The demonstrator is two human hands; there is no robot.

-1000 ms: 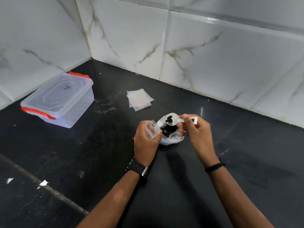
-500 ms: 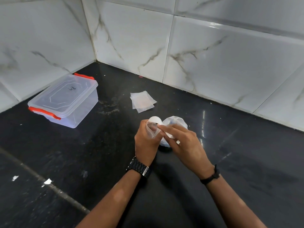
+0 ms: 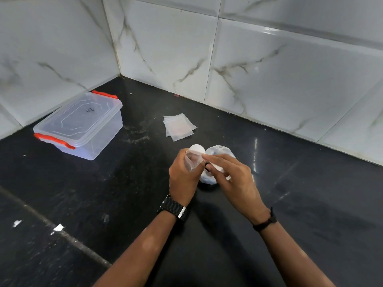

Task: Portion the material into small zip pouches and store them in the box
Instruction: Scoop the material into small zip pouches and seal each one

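My left hand [image 3: 183, 179] holds a small clear zip pouch [image 3: 192, 160] upright with its mouth spread open. My right hand [image 3: 232, 177] grips a white measuring spoon [image 3: 197, 149] whose round bowl is tipped over the pouch mouth. Just behind both hands sits a clear plastic bag of dark material [image 3: 219, 154], mostly hidden by my right hand. A small stack of flat empty zip pouches [image 3: 179, 126] lies further back on the black counter. The clear plastic box [image 3: 80, 125] with orange clips stands at the left with its lid on.
The black counter [image 3: 310, 204] meets white marble-pattern wall tiles [image 3: 248, 59] at the back and left, forming a corner behind the box. A pale seam [image 3: 62, 235] and small white scraps [image 3: 59, 227] cross the counter at lower left.
My right hand lifted the spoon out of the material bag and swung it left over the pouch in my left hand. The camera view shifted slightly.
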